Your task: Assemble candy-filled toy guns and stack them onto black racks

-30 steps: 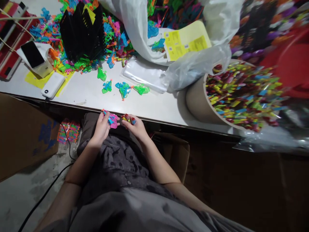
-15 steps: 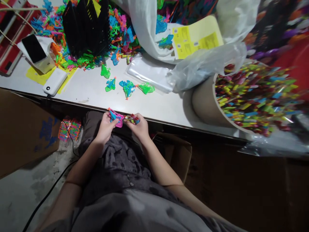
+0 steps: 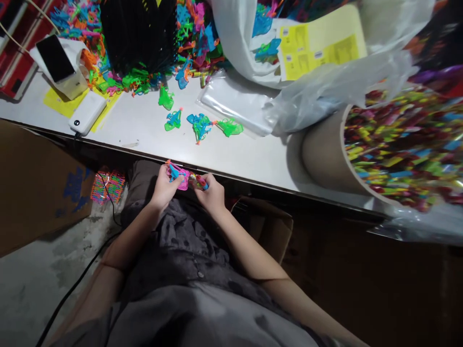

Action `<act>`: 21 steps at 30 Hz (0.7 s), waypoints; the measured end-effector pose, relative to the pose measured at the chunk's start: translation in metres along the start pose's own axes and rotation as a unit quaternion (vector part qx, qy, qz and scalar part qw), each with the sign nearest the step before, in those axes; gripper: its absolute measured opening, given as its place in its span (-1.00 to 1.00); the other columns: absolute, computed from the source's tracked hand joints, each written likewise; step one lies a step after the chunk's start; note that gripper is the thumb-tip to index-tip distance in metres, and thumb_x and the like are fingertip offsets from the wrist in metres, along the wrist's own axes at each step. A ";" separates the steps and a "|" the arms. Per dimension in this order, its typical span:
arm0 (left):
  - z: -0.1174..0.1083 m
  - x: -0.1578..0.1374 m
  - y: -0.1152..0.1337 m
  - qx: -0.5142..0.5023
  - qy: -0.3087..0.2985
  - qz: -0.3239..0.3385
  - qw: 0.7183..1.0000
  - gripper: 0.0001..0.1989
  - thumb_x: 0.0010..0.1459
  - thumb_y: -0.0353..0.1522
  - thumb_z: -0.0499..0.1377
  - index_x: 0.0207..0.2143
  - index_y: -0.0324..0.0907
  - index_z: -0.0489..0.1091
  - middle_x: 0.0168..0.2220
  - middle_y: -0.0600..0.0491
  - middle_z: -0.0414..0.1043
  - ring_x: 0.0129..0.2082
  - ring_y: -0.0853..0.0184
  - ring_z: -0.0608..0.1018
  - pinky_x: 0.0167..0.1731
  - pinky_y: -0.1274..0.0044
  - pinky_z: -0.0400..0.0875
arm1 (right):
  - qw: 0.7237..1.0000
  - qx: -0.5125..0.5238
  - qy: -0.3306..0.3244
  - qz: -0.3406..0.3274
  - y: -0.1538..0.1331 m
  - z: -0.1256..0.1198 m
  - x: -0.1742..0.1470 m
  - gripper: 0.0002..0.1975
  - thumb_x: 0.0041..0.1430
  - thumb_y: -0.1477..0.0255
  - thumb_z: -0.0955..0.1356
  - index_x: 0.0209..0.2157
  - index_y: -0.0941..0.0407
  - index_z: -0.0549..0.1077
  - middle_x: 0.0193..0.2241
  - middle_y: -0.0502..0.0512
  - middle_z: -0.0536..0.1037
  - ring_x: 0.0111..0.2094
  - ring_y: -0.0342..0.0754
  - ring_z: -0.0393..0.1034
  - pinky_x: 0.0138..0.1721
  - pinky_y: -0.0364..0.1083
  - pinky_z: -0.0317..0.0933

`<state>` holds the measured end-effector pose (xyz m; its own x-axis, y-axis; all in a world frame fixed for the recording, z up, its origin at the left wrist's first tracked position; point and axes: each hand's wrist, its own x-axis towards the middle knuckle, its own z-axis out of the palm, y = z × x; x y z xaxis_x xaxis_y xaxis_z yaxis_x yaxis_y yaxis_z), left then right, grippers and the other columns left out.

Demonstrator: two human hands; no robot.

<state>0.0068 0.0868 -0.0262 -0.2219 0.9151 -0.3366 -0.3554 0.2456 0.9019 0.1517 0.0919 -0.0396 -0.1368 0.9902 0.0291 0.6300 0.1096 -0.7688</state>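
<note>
Just in front of the table edge, my left hand (image 3: 164,189) is closed on a pink and blue plastic toy (image 3: 184,180) with an orange tip. Close beside it, my right hand (image 3: 212,194) pinches a small bundle of colourful wrapped pieces (image 3: 198,180), its far end by the toy; whether the two touch I cannot tell. Beyond my hands on the white table lie similar toys: a green one (image 3: 166,98), a blue one (image 3: 173,120), a blue cluster (image 3: 199,126) and another green one (image 3: 230,127).
A wide tub (image 3: 323,149) of colourful wrapped pieces stands at the right. Clear plastic bags (image 3: 235,103) lie left of it. A black basket (image 3: 139,38) sits among heaped toys. A phone (image 3: 55,58) and white power bank (image 3: 88,113) are at left, cardboard boxes (image 3: 39,188) below.
The view has shifted, so the table's things sit further right in the picture. Both hands keep their hold, and the toy and the wrapped bundle are turned slightly.
</note>
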 end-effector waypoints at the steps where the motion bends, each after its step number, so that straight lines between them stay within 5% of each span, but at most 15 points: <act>1: -0.002 -0.001 0.000 0.007 -0.006 -0.009 1.000 -0.69 -0.11 -0.50 0.21 -0.28 -0.16 0.21 -0.32 0.13 0.35 -0.26 0.44 0.44 -0.13 0.56 0.29 | 1.000 -0.008 -0.010 -0.011 0.002 0.000 -0.002 -0.83 0.06 0.28 0.29 -0.42 0.10 0.31 -0.53 0.03 0.46 -0.53 -0.14 0.30 -0.47 -0.19 0.12; 13: -0.019 -0.001 -0.014 0.034 -0.007 -0.101 0.994 -0.77 -0.12 -0.58 0.18 -0.39 -0.21 0.21 -0.48 0.18 0.31 -0.47 0.52 0.39 -0.38 0.63 0.30 | 0.979 -0.143 -0.113 -0.094 0.009 0.002 -0.019 -0.87 0.11 0.37 0.21 -0.34 0.11 0.32 -0.49 0.14 0.47 -0.48 -0.04 0.34 -0.45 -0.15 0.11; 21: -0.026 0.007 -0.018 0.036 0.008 -0.082 0.996 -0.74 -0.10 -0.58 0.19 -0.31 -0.24 0.27 -0.41 0.13 0.38 -0.44 0.51 0.45 -0.35 0.63 0.36 | 0.972 -0.121 -0.177 -0.099 0.002 -0.001 -0.008 -0.85 0.09 0.33 0.29 -0.33 0.11 0.35 -0.47 0.11 0.50 -0.46 -0.05 0.37 -0.45 -0.17 0.11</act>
<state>-0.0116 0.0803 -0.0513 -0.1804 0.8560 -0.4846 -0.3227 0.4139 0.8512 0.1548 0.0847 -0.0411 -0.5006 0.8606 -0.0935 0.7203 0.3541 -0.5965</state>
